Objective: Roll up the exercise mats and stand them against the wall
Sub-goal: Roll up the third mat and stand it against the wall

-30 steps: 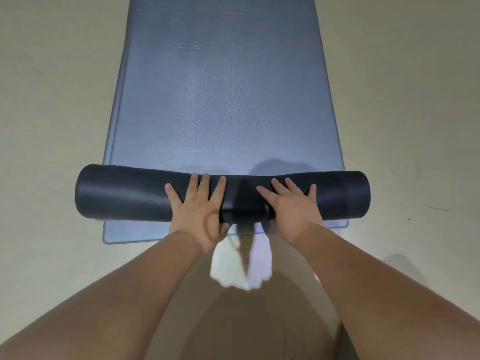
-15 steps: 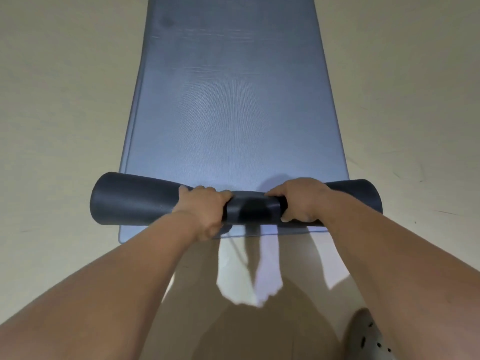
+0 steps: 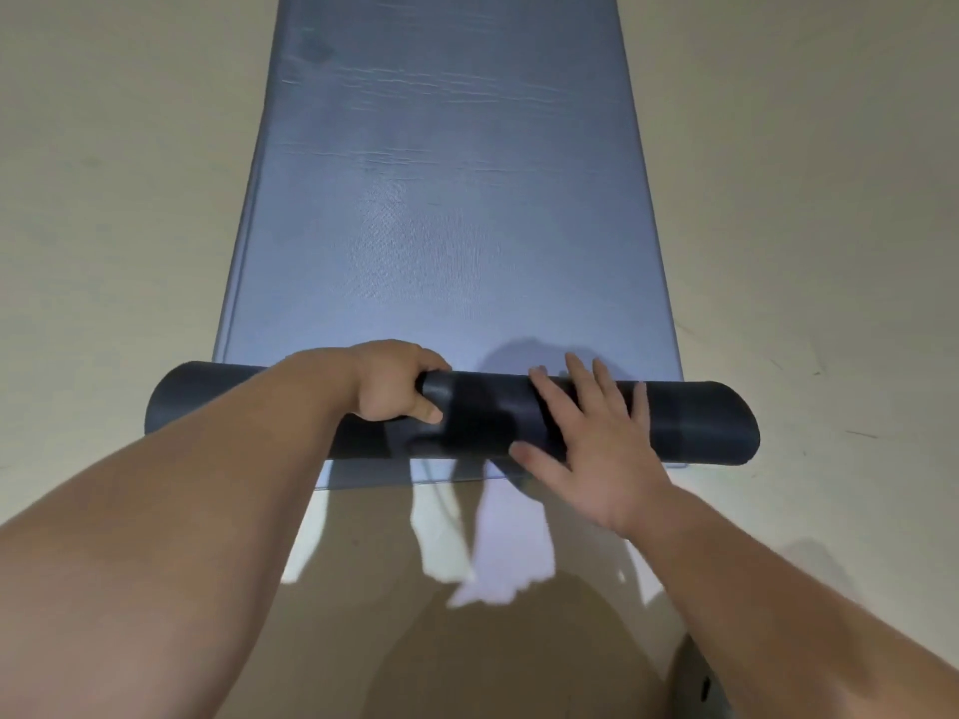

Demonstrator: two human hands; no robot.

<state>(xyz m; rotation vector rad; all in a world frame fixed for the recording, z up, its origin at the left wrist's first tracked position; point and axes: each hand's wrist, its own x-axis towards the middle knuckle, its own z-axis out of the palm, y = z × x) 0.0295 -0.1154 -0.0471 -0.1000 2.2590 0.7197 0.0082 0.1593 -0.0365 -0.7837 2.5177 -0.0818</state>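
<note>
1. exercise mat point(image 3: 446, 199) lies flat on the floor point(image 3: 104, 199), its near end rolled into a dark tube.
2. left hand point(image 3: 394, 381) curls round the roll's far side.
3. right hand point(image 3: 591, 438) rests flat, fingers spread.

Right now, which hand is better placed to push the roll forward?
Probably the right hand: it lies flat, fingers spread, atop the roll. The left hand grips the roll, fingers curled over it, so it must regrip.
</note>
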